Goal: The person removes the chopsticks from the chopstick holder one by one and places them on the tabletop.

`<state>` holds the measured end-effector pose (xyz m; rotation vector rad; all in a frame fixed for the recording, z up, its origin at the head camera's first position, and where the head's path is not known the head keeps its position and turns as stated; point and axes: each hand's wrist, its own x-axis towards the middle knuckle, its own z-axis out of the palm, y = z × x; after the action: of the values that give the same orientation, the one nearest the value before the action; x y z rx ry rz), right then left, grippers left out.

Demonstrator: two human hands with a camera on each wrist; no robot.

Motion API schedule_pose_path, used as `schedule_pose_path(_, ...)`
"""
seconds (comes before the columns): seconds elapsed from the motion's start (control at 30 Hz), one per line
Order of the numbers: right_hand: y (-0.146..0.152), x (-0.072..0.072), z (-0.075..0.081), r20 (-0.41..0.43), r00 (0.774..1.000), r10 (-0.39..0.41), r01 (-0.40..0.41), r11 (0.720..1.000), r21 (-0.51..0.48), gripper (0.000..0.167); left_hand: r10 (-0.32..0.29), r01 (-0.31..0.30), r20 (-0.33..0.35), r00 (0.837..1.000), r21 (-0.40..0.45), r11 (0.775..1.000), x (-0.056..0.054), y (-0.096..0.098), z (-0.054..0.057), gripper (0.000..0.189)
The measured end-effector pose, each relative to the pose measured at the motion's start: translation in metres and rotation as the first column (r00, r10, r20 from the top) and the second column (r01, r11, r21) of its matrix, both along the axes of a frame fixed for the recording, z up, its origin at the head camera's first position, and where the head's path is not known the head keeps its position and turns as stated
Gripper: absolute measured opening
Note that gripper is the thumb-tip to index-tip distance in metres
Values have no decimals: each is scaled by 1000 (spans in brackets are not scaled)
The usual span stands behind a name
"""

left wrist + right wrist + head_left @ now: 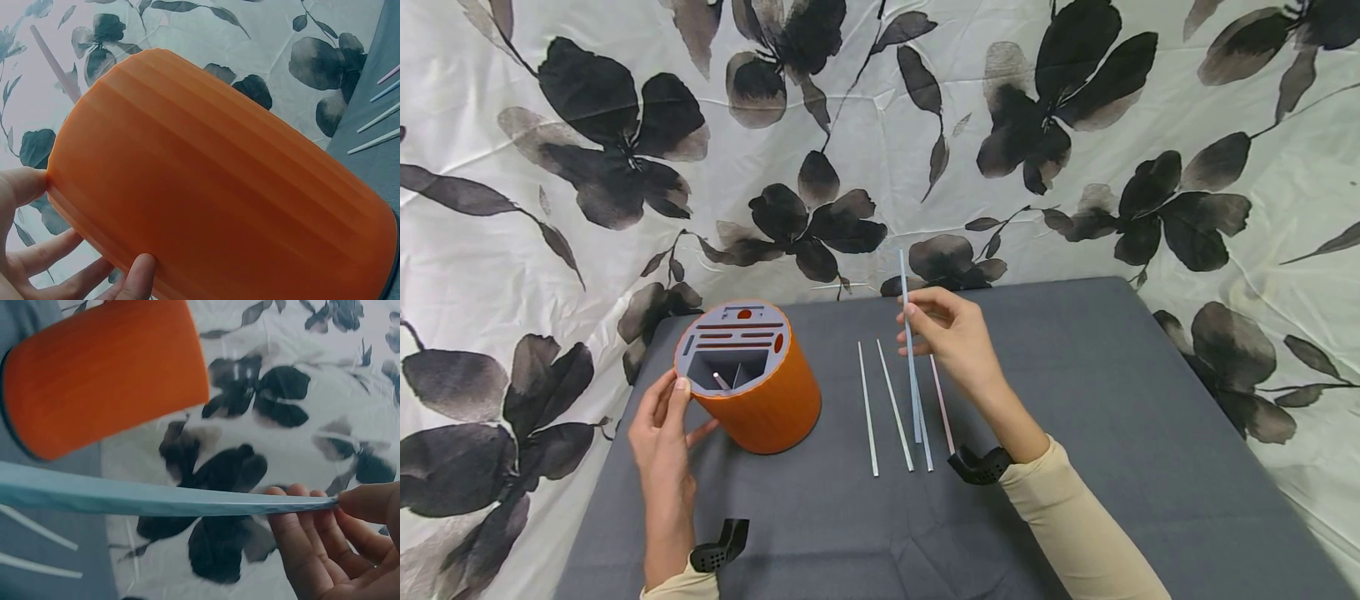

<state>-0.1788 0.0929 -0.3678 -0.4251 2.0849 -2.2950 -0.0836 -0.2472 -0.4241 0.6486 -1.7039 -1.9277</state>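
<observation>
An orange ribbed desk organizer (775,400) stands upright on the table, its grey top divided into slots, round holes and square compartments. Inside a front compartment leans a pink stick (721,381), which also pokes out above the rim in the left wrist view. My left hand (662,425) holds the organizer's left side, thumb at the rim and fingers spread along the wall. Between thumb and fingertips, my right hand (951,333) pinches the upper part of a long, thin light blue stick (912,367). That stick points down over the table, right of the organizer.
On the grey-covered table (1075,375) lie two whitish sticks (867,408), a pale blue stick (927,442) and a pink stick (942,408), roughly side by side. A white cloth with dark flowers (812,225) hangs behind the table.
</observation>
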Motion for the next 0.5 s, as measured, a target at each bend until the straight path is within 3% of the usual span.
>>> schedule_pose_path(0.2, 18, -4, -21, 106, 992, -74, 62, 992, 112, 25, 8, -8, 2, 1000, -8, 1000, -2, 0, 0, 44)
schedule_pose_path(0.5, 42, -11, -61, 207, 961, -184, 132, 962, 239, 26, 5, -5, 10, 1000, -21, 1000, -4, -3, 1, 44)
